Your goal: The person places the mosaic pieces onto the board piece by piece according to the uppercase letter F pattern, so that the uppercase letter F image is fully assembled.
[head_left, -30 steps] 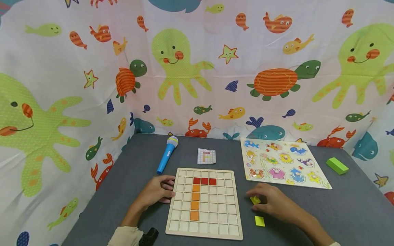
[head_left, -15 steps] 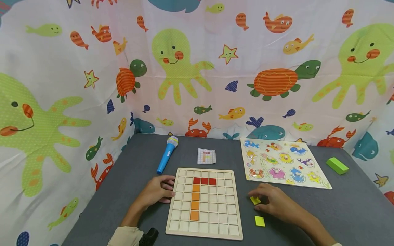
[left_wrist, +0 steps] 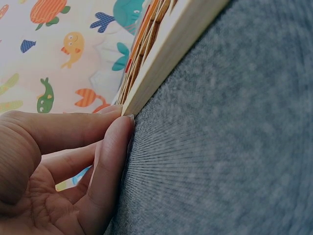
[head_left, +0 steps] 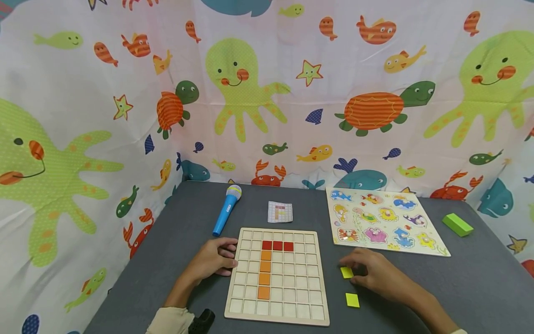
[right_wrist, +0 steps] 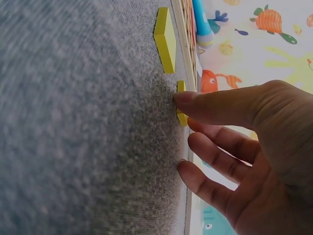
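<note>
My left hand holds the left edge of a wooden grid board, its thumb and a finger meeting at the rim in the left wrist view. Several square tiles sit in the board's cells: a red row above an orange column. To the right of the board, my right hand has thumb and fingertips around a yellow square tile at the tabletop. The thumb covers part of this tile in the right wrist view. Nearer me lies a second yellow tile, flat and untouched.
Beyond the board lies a small printed card with a coloured grid pattern. A blue toy microphone is behind the left hand. At the back right are a sea-animal puzzle board and a green block. A patterned sheet hangs around the table.
The yellow tile at my right hand has turned from a slanted position to nearly square with the table. The right hand has shifted slightly rightward. The left hand and board stay put.
</note>
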`<state>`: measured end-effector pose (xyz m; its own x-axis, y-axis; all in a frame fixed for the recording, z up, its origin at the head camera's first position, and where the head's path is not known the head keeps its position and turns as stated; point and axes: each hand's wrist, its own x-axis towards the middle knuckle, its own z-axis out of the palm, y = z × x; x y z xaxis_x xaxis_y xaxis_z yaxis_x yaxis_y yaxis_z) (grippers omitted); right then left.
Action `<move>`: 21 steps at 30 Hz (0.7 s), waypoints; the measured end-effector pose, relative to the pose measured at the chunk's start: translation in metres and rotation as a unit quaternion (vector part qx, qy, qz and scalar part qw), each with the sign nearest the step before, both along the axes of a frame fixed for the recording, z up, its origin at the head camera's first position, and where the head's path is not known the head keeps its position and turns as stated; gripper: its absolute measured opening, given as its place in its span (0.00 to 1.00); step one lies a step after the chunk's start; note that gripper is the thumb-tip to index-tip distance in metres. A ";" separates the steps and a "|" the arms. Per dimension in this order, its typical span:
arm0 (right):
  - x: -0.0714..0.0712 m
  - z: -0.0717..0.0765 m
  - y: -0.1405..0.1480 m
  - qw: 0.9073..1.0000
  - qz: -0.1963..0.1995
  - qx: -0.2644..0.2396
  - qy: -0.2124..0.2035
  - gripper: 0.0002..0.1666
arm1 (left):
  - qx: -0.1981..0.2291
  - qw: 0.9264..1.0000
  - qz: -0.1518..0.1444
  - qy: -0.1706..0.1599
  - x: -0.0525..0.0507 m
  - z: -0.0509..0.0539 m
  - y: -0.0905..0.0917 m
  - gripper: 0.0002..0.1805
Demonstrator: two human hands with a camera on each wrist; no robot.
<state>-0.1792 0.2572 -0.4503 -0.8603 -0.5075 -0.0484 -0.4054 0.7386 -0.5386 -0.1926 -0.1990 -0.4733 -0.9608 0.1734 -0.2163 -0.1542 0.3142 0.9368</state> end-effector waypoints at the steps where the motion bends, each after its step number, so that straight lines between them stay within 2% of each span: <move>1: 0.000 0.000 0.000 1.000 -0.002 0.002 -0.003 0.21 | 0.000 1.000 0.000 0.000 0.000 0.000 0.000 0.34; 5: -0.001 0.000 0.000 1.000 -0.007 0.008 -0.008 0.20 | -0.001 1.000 0.001 -0.001 0.000 0.000 0.000 0.34; 14: -0.003 -0.001 0.002 1.000 0.020 -0.003 0.008 0.18 | -0.004 1.000 0.005 0.002 -0.001 -0.001 0.001 0.34; 21: -0.005 0.001 -0.004 1.000 0.019 0.002 0.009 0.18 | -0.003 1.000 0.005 0.001 0.000 0.001 0.001 0.34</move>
